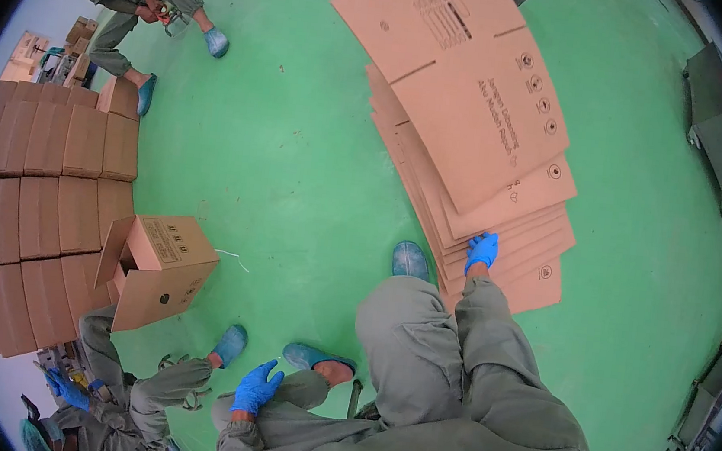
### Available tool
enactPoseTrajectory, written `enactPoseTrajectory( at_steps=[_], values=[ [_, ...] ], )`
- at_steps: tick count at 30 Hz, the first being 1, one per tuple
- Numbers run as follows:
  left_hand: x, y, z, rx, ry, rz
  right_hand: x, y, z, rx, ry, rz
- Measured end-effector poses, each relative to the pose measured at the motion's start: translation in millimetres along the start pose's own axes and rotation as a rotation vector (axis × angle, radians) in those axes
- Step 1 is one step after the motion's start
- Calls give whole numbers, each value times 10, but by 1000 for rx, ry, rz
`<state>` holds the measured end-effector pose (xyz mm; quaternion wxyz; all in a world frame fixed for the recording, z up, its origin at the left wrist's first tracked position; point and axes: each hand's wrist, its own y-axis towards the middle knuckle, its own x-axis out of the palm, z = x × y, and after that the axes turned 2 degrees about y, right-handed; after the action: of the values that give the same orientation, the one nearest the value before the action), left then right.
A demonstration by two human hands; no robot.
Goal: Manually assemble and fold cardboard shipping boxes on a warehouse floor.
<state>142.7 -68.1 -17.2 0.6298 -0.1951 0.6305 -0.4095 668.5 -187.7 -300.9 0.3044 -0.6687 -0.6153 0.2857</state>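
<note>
A stack of flattened brown cardboard boxes [509,127] lies fanned out in front of me, with printing on the upper ones. My right hand [482,250], in a blue glove, is at the near edge of an upper sheet, its fingers closed on that edge. The fingertips are partly hidden. My left hand [257,388], also gloved in blue, lies on my bent left leg with its fingers stretched out, holding nothing.
An open carton [167,269] stands at the left beside a stacked wall of closed cartons [39,212]. One person [130,3] sits at the far left, another [135,408] at the near left. Dark equipment [718,129] lines the right side of the green floor [300,133].
</note>
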Motion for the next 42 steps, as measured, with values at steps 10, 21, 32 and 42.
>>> enactPoseTrajectory(
  at_steps=[10,21,32,42],
  values=[
    [42,27,133,-8,-20,-7,326,-212,-282,-359,-616,411],
    [23,83,345,110,-338,93,-394,-1187,-740,152,271,-689],
    [-1813,22,2325,827,-1863,-255,-40,-4416,-2262,-42,-37,-1228],
    [-1481,-373,1265,652,-1326,1219,-583,-4271,-507,263,-1220,-1494]
  ],
)
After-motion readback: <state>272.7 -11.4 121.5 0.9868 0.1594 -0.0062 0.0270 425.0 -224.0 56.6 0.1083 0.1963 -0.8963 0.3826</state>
